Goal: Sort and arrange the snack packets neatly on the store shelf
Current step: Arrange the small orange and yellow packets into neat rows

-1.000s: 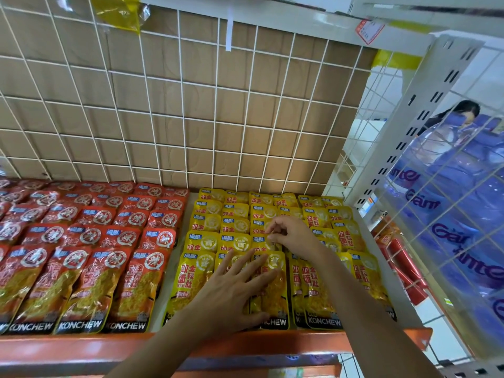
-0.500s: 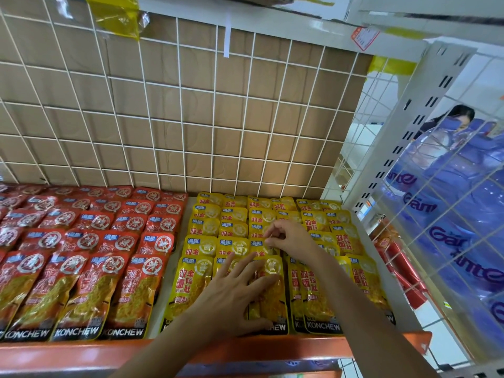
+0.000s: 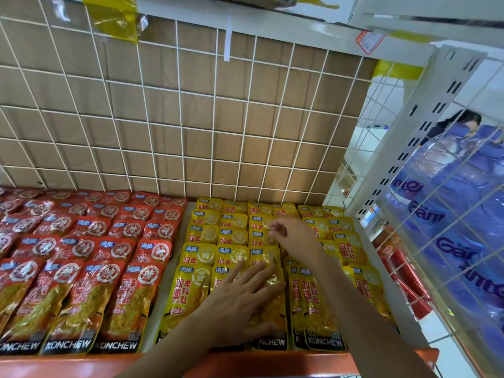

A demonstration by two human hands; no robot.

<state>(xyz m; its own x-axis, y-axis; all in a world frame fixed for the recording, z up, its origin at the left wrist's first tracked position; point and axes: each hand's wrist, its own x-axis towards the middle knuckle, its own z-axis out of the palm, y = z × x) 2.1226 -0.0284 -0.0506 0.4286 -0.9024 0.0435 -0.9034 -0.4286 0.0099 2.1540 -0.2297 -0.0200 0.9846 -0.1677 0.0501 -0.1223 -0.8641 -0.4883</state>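
Left hand [image 3: 245,304] flat on yellow packets [image 3: 188,296], fingers spread, right hand [image 3: 294,236] pinching rear packet [image 3: 259,222], red packets [image 3: 81,268] alongside

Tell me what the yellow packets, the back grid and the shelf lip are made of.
The yellow packets look like glossy plastic film: they show glare and wrinkles. The back grid is thin white-coated wire, probably metal. The shelf lip is smooth and orange, likely painted metal, though that is uncertain.

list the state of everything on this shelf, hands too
left hand: flat, spread, pressing on front-row yellow packets
right hand: pinching one yellow packet further back
yellow packets: lying flat, overlapping rows
red packets: lying flat, overlapping rows, untouched
price tag: hanging overhead
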